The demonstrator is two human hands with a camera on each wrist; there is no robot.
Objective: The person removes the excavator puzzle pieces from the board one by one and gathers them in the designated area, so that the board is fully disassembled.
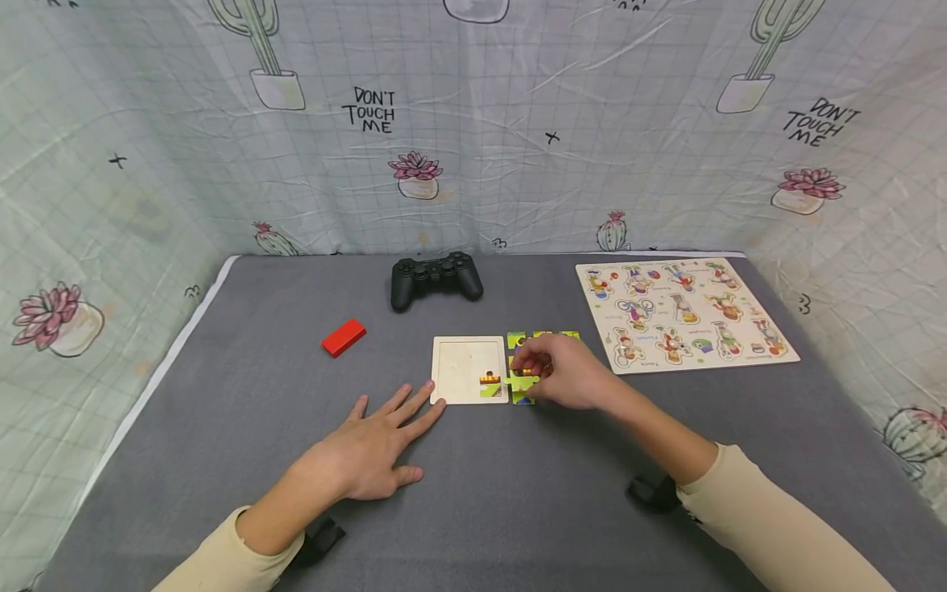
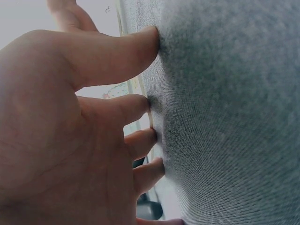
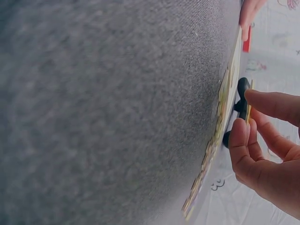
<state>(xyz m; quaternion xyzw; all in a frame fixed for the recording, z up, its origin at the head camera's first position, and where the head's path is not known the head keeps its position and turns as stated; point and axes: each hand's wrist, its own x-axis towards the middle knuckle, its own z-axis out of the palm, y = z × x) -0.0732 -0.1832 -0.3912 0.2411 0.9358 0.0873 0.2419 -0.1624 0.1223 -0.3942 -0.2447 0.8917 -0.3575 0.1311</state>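
Note:
A small square wooden puzzle tray [image 1: 455, 362] lies on the grey table, with one colourful piece [image 1: 491, 390] in its lower right corner. My left hand [image 1: 373, 452] is spread flat on the cloth, its fingertips at the tray's lower left edge. Between thumb and fingertips, my right hand [image 1: 570, 374] pinches a green and yellow jigsaw piece [image 1: 524, 382]; the right wrist view shows this thin piece [image 3: 250, 103] edge-on, raised above the table. Other loose jigsaw pieces [image 1: 515, 338] lie right of the tray, partly hidden under the right hand.
A black game controller [image 1: 436, 278] lies behind the tray, and a red block [image 1: 344, 338] to its left. At the back right is a large wooden board [image 1: 688, 314] with cartoon animal figures. A patterned cloth [image 1: 503, 164] hangs behind the table.

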